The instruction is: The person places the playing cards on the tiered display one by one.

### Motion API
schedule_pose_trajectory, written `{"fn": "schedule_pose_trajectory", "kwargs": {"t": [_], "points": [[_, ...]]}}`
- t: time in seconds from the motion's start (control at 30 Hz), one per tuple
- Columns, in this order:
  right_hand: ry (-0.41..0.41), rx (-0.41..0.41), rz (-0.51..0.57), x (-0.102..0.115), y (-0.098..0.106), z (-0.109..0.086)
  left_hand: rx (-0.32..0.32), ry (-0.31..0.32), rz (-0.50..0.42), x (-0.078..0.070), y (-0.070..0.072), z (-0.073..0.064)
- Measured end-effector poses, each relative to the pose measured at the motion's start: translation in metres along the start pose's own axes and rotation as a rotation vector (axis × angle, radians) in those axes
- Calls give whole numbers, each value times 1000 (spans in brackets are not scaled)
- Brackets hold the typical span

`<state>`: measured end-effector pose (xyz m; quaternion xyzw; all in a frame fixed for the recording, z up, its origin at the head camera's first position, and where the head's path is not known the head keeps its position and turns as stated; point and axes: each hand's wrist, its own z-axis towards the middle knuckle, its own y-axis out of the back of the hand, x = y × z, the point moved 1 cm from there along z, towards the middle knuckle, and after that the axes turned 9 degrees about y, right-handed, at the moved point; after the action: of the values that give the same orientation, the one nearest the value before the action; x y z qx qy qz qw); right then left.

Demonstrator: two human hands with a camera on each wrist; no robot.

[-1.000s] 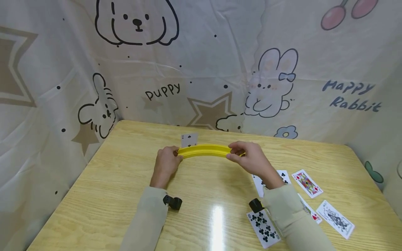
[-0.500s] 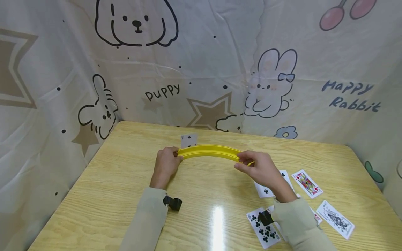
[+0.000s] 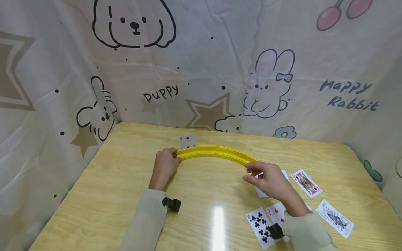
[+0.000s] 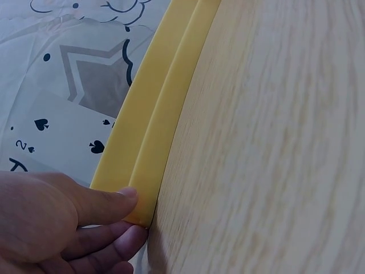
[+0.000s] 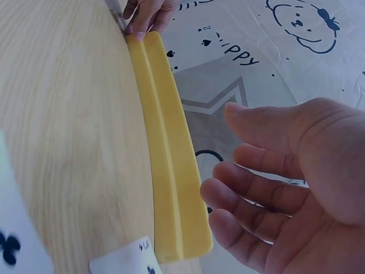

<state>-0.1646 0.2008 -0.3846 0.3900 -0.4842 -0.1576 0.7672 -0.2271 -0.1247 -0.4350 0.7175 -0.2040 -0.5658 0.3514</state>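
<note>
A curved yellow card holder (image 3: 216, 152) stands across the back half of the table. My left hand (image 3: 164, 168) pinches its left end, the thumb on the stepped face in the left wrist view. Behind that end a two of spades (image 3: 187, 141) stands upright, its lower part hidden by the holder. My right hand (image 3: 270, 180) is beside the holder's right end, fingers loosely bent and thumb apart, with nothing gripped in the right wrist view. Whether a fingertip still touches the holder I cannot tell. Below this hand lies a clubs card (image 3: 260, 192), partly covered.
On the right of the wooden table (image 3: 201, 188) lie a ten of clubs (image 3: 258, 223), a diamonds card (image 3: 276, 212) partly under the right wrist, a red-suit face card (image 3: 306, 183) and a card with a black-and-white figure (image 3: 334, 219). A printed curtain (image 3: 201, 69) hangs behind.
My right hand has slid right and toward me along the holder, baring its right part. More of the diamonds card shows. My left hand keeps its place on the left end.
</note>
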Motion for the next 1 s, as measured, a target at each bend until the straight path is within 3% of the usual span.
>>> {"fn": "schedule_pose_trajectory", "kwargs": {"t": [0.5, 0.83, 1.0], "points": [[-8, 54, -4, -8, 2, -31, -8, 18, -19, 0, -1, -1], [-94, 122, 12, -10, -2, -49, -9, 3, -20, 0, -1, 1], [-88, 153, -3, -12, -8, -59, -8, 2, -11, 0, -1, 0]]}}
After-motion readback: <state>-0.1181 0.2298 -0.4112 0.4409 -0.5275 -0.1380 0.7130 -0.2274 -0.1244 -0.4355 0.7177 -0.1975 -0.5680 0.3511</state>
